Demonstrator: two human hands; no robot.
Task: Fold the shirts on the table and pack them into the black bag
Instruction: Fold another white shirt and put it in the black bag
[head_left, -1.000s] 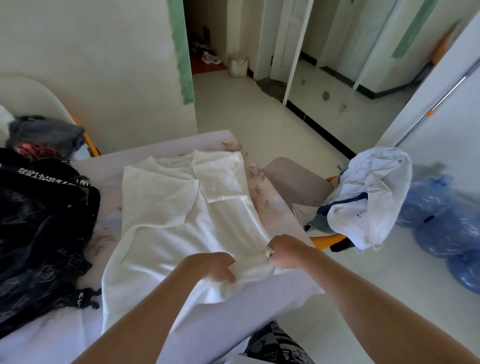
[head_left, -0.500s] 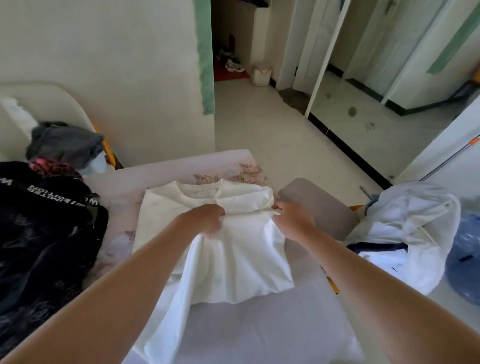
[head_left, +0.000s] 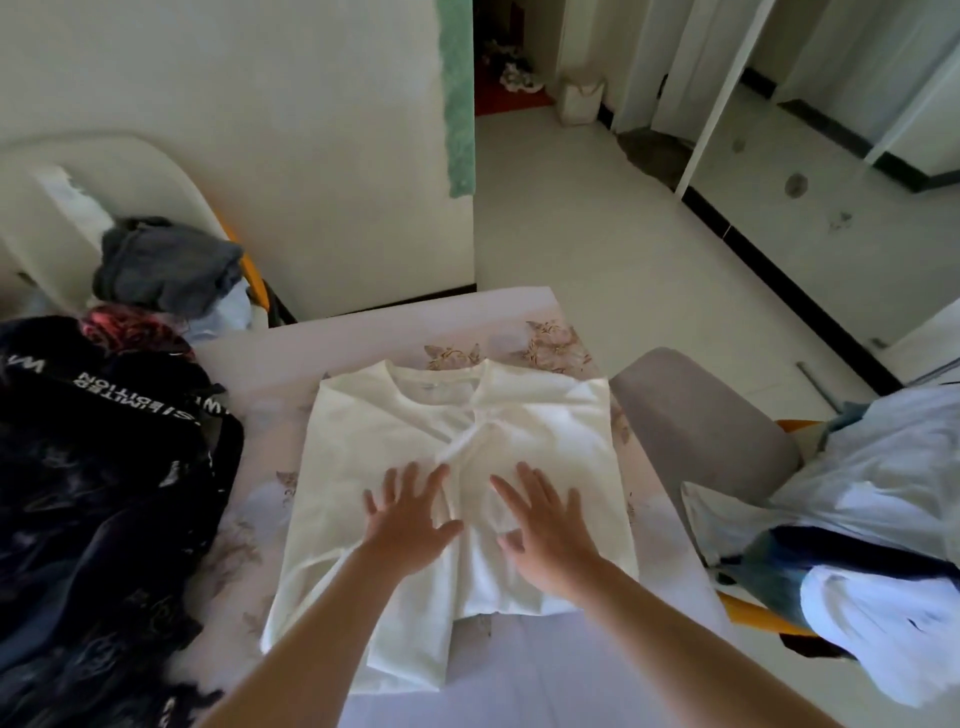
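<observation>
A white shirt (head_left: 540, 421) lies on the table (head_left: 571, 675), folded over on itself with its collar at the far end. My left hand (head_left: 410, 517) lies flat on the middle of the shirt, fingers spread. My right hand (head_left: 545, 525) presses flat beside it, fingers also spread. A loose part of the shirt hangs out at the near left, below my left forearm. The black bag (head_left: 104, 493), with white lettering on its strap, sits on the left end of the table.
More white and blue clothes (head_left: 852, 551) are piled on an orange chair at the right. A grey chair back (head_left: 701, 426) stands against the table's right edge. Dark grey clothes (head_left: 166, 265) lie on a white chair behind the bag.
Both hands carried the shirt's lower hem up toward the collar, let it go, and now lie flat on the folded shirt.
</observation>
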